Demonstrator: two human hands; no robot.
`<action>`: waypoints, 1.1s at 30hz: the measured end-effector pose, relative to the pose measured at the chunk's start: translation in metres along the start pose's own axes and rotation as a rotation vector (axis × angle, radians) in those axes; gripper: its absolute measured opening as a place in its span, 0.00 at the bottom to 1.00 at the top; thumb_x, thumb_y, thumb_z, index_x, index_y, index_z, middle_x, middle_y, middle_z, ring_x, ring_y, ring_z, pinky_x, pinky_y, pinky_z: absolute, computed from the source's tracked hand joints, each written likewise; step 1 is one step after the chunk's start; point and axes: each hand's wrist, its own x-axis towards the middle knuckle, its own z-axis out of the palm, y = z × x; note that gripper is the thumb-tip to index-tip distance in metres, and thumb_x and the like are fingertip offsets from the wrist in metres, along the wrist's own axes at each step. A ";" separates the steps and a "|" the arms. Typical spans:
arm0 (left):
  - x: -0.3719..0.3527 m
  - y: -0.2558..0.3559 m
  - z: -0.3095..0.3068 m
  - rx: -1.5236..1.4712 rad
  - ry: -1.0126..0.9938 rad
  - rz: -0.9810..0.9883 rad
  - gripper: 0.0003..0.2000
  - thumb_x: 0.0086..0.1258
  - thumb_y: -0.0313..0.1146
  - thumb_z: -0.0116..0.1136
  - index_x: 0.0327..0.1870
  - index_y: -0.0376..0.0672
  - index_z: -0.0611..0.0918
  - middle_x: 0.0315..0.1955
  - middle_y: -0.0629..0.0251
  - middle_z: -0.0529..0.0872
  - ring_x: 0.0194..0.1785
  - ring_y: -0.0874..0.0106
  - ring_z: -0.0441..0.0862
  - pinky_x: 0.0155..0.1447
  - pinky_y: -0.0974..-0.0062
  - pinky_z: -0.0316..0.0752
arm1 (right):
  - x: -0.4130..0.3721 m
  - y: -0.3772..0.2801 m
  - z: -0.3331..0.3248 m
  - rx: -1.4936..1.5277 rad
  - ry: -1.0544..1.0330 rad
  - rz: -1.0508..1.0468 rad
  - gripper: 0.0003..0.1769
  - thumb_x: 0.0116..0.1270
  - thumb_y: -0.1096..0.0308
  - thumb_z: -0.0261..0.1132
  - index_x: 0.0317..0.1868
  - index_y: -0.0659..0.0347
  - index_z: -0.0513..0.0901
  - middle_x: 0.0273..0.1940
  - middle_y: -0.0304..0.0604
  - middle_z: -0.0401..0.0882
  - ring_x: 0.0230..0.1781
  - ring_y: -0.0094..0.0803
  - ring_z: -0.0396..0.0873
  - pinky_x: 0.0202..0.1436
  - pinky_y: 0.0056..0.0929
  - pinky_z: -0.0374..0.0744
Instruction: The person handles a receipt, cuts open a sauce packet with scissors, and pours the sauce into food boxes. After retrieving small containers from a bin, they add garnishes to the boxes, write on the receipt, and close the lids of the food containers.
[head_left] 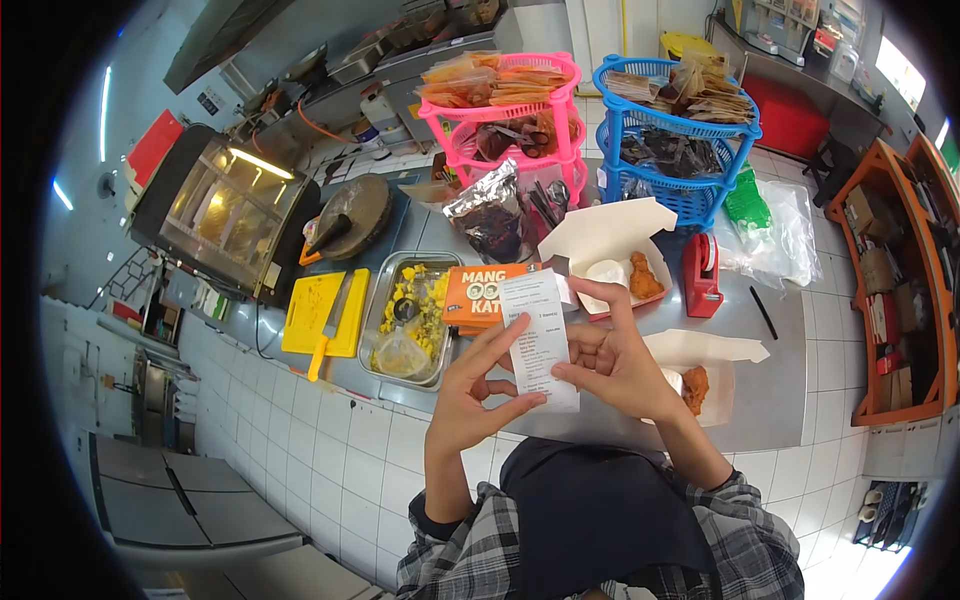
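A printed paper receipt point(543, 345) is held upright in front of me over the table edge. My left hand point(478, 378) pinches its left side between thumb and fingers. My right hand point(622, 365) grips its right side, with the thumb on the printed face. Just behind the receipt lies an orange printed box point(470, 302), partly covered by it. Beyond my right hand an open takeaway box point(625, 222) holds fried chicken point(643, 276) and a white rounded portion. Another open box point(718, 385) with fried chicken point(695, 390) sits right of my right wrist, partly hidden by it.
A metal tray point(440, 372) of yellow chunks and a yellow cutting board point(300, 312) with a knife point(334, 318) lie left. Pink point(560, 160) and blue point(735, 180) basket racks stand at the back. A red tape dispenser point(702, 280) and black pen point(763, 312) are right.
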 end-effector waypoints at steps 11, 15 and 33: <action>0.008 0.005 -0.030 0.017 0.003 0.082 0.42 0.48 0.17 0.71 0.69 0.39 0.66 0.65 0.58 0.63 0.51 0.76 0.73 0.45 0.81 0.85 | 0.017 0.003 0.014 -0.022 -0.011 -0.043 0.48 0.60 0.87 0.63 0.71 0.50 0.44 0.52 0.53 0.78 0.45 0.26 0.78 0.49 0.26 0.77; 0.009 0.004 -0.032 0.019 0.017 0.104 0.42 0.48 0.16 0.71 0.69 0.38 0.66 0.65 0.58 0.64 0.52 0.76 0.73 0.45 0.81 0.85 | 0.018 0.003 0.015 -0.040 -0.015 -0.046 0.48 0.61 0.86 0.64 0.72 0.50 0.44 0.53 0.50 0.78 0.39 0.22 0.76 0.44 0.23 0.77; 0.010 0.008 -0.017 0.041 0.089 0.092 0.42 0.48 0.17 0.71 0.69 0.39 0.66 0.65 0.56 0.64 0.56 0.74 0.73 0.44 0.82 0.85 | 0.015 -0.006 0.001 -0.026 -0.065 -0.023 0.48 0.60 0.86 0.64 0.71 0.50 0.45 0.54 0.51 0.77 0.39 0.23 0.78 0.44 0.23 0.78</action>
